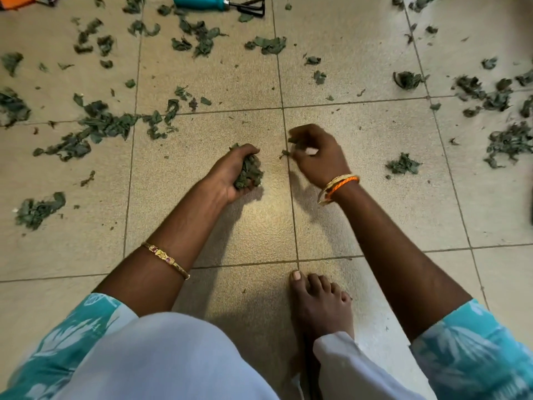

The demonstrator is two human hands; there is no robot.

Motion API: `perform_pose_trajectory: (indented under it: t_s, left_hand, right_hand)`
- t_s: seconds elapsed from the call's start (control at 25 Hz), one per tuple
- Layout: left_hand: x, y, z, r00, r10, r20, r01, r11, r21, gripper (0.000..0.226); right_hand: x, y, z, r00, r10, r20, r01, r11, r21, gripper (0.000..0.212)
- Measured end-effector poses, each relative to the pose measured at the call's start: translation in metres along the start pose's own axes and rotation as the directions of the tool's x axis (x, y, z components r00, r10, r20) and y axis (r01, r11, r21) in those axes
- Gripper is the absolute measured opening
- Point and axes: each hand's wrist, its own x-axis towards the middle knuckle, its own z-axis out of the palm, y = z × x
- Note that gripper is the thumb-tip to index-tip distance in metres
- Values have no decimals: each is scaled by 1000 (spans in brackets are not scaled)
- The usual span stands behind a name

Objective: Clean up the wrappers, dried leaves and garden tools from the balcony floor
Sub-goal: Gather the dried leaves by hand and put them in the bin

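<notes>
My left hand is cupped low over the beige tiles and grips a bunch of dried leaves. Just to its right, my right hand pinches a few dried leaf bits in curled fingers, close to the floor. Dark green dried leaves lie scattered over the floor, with a thick patch at the left and another at the right. A garden hand rake with a teal handle lies at the top edge.
My bare foot stands on the tile below my hands. An orange object shows at the top left corner. A small leaf clump lies right of my right hand, another at the left.
</notes>
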Motion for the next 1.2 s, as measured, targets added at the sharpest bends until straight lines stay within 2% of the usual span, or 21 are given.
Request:
perform_pose_trajectory:
  t_s: [0.08,0.2,0.24,0.28,0.36,0.44,0.52,0.56,0.6,0.64,0.68,0.72,0.76,0.92,1.0,1.04,1.12,1.2]
  left_hand:
    - [0,4,-7,999,10,-41,-13,998,-66,18]
    - [1,9,-16,998,-3,-57,-7,986,-166,24]
    - [1,9,-17,999,-7,-52,-2,982,-189,26]
    - [1,10,-18,999,-15,-41,6,978,-208,28]
    - [0,10,-19,999,-40,3,40,961,-275,26]
    - [1,9,-18,998,-45,45,58,932,-359,23]
    - [2,9,-15,998,-53,42,64,935,-349,26]
    - [2,9,-12,997,-62,44,73,948,-311,28]
    - [1,9,-8,996,-64,55,76,961,-266,31]
    - [1,9,-4,995,-58,78,74,970,-231,34]
    - [-1,9,1,993,-47,105,69,975,-210,37]
    - [-2,9,5,991,-39,126,64,977,-201,38]
    - [-3,9,10,990,-30,137,56,980,-190,39]
    - [-7,7,25,991,-21,131,22,1000,-5,41]
    - [-12,-1,36,983,-65,174,44,991,123,44]
    - [-15,-7,42,975,-90,205,56,984,167,46]
    - [-19,-18,52,965,-101,240,52,978,201,44]
    - [-18,-25,51,983,-47,176,17,985,170,33]
  right_hand:
    - [19,11,-10,997,-38,60,50,975,-215,44]
    - [25,25,2,947,3,321,160,864,-478,74]
    - [18,29,11,941,-11,338,193,838,-510,72]
    - [9,35,22,945,-84,315,244,823,-514,63]
    - [-13,49,38,924,-325,201,382,760,-526,36]
    - [-24,58,40,882,-452,131,444,710,-546,22]
    - [-22,59,31,879,-469,79,443,747,-496,17]
    - [-21,54,24,901,-433,18,400,814,-420,15]
    - [-19,48,16,936,-347,-61,314,899,-304,15]
    - [-18,40,6,970,-205,-133,186,972,-147,16]
    - [-17,32,-4,988,-32,-152,39,998,43,17]
    - [-17,25,-13,986,105,-132,-73,973,221,18]
    - [-19,20,-22,977,176,-123,-127,935,331,19]
    - [-30,8,-35,955,282,-86,-185,801,569,26]
    - [-35,6,-27,949,306,-69,-207,774,598,40]
    - [-37,5,-21,957,279,-82,-191,816,545,45]
    - [-42,5,-7,986,137,-92,-99,937,336,48]
    - [-45,6,3,999,-3,-37,9,988,154,39]
